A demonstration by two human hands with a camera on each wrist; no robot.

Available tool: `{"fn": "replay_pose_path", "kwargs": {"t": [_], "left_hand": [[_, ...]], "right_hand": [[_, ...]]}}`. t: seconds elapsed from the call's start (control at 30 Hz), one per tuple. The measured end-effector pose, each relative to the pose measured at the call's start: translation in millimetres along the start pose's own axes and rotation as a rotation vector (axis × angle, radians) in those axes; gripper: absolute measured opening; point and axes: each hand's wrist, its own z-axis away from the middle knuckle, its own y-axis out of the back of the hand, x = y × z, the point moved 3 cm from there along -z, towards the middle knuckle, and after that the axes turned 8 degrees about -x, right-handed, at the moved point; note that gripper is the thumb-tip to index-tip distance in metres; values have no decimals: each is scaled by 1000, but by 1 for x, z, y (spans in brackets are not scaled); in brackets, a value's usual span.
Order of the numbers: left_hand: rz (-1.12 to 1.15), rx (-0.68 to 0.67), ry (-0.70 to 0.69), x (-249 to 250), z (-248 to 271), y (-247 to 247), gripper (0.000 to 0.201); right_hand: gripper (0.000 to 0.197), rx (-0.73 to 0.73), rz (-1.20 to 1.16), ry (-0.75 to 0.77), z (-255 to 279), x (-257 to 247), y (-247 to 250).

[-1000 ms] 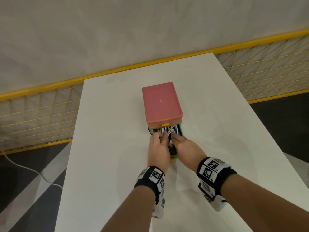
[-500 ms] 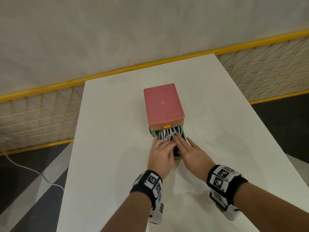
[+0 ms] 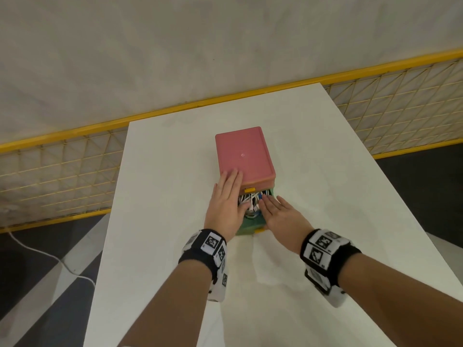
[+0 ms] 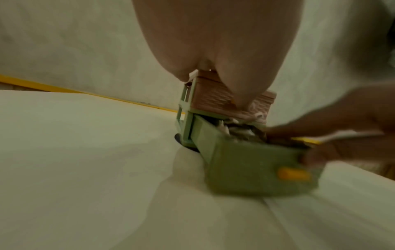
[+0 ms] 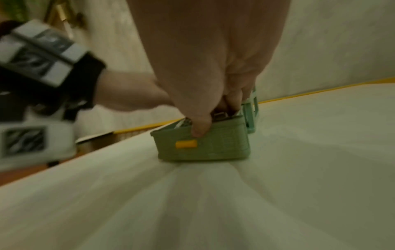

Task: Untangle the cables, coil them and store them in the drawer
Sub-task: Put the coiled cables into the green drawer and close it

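Observation:
A small drawer unit with a pink top stands mid-table. Its green lower drawer is pulled out toward me and filled with white cables. My left hand lies flat, its fingers resting on the near-left corner of the pink top. My right hand stretches straight fingers over the cables in the drawer. In the right wrist view its thumb rests on the drawer's front rim, above the yellow handle. The left wrist view shows the drawer front, blurred.
The unit stands on a white table with bare surface to the left, right and behind it. A yellow mesh fence and a grey wall run behind the table. A white cord lies on the dark floor at the left.
My left hand has left the drawer and moved forward onto the pink top. My right hand has stayed over the cables, its fingers now straight.

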Motion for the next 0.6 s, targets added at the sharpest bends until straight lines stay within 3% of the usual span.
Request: {"fn": "replay_pose_path", "kwargs": {"t": [0.1,0.23,0.37,0.47,0.6], "left_hand": [[-59,-8,50,0,-2,-3,84],[-117,-49,82,1,-7,-14,120],[-77,-11,38,-2,-10,-15,114],[-82,-44,-1,-6,-9,-12,119],[-6,-89,-22,-5,-6,-3,101]], "right_hand": [[58,-20,13,-13,-9,3,6],[65,2,-103,-37,-2,3,9],[64,58,-286,25,2,-7,21],[54,-40,-328,46,1,-3,15],[55,-124,-314,50,-1,-1,16]]}}
